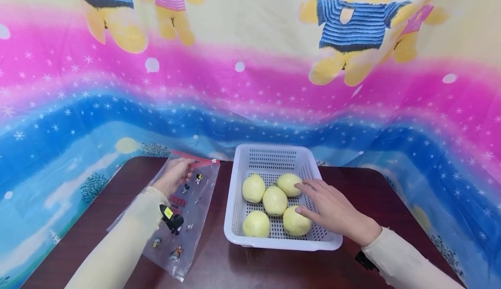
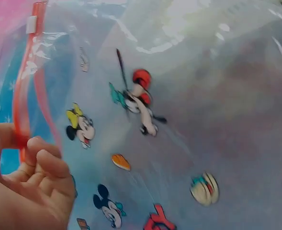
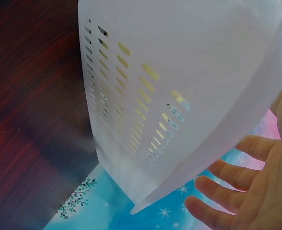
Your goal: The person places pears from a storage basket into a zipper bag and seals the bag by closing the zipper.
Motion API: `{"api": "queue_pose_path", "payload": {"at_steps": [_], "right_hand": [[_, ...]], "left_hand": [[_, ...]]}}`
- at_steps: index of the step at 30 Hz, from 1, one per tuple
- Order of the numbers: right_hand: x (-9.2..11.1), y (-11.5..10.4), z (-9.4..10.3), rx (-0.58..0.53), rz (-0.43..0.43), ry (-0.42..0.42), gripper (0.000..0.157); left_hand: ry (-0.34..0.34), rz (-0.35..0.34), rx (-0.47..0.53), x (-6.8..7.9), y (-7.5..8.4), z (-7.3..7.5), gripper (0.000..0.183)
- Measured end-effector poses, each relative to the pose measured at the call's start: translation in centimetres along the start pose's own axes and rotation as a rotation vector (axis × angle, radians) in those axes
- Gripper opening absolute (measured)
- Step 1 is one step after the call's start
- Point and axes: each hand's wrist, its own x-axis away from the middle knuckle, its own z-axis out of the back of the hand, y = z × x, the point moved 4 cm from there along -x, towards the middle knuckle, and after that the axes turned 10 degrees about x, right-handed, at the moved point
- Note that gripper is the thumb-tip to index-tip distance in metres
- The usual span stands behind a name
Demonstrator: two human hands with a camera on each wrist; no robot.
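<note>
A clear zip bag (image 1: 195, 219) with cartoon prints lies on the left of the table, its red slider strip (image 2: 22, 100) along the top edge. My left hand (image 1: 178, 176) pinches that strip between thumb and fingers, and the bag's mouth is parted there. On the right, my right hand (image 1: 330, 204) hovers over the right rim of a white plastic basket (image 1: 231, 219), fingers spread and loosely bent. Several pale yellow-green round fruits sit in the basket; the fingertips are nearest the back right fruit (image 1: 288, 184) and the front right fruit (image 1: 296, 221). Whether they touch, I cannot tell.
The dark reddish-brown table (image 1: 250, 267) carries both the bag and the basket. Behind it hangs a cloth (image 1: 242, 93) printed with bears and snowflakes, reaching down to the table's back edge. The basket's slotted side wall (image 3: 188, 139) rises beside the right hand.
</note>
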Motion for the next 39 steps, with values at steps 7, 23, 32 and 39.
{"api": "queue_pose_path", "payload": {"at_steps": [7, 23, 32, 39], "right_hand": [[-0.4, 0.0, 0.3, -0.011, 0.005, 0.008, 0.062], [-0.5, -0.1, 0.8, -0.009, 0.001, -0.007, 0.062], [-0.6, 0.1, 1.0, -0.027, -0.009, -0.008, 0.06], [-1.4, 0.0, 1.6, -0.074, -0.001, -0.001, 0.058]], "left_hand": [[0.1, -0.279, -0.215, 1.0, 2.0, -0.9, 0.03], [0.187, -0.485, -0.604, 4.3, 5.8, -1.6, 0.02], [0.125, -0.532, -0.825, 6.6, 6.9, -2.9, 0.014], [0.065, -0.544, -0.881, 7.7, 6.6, -4.2, 0.011]]}}
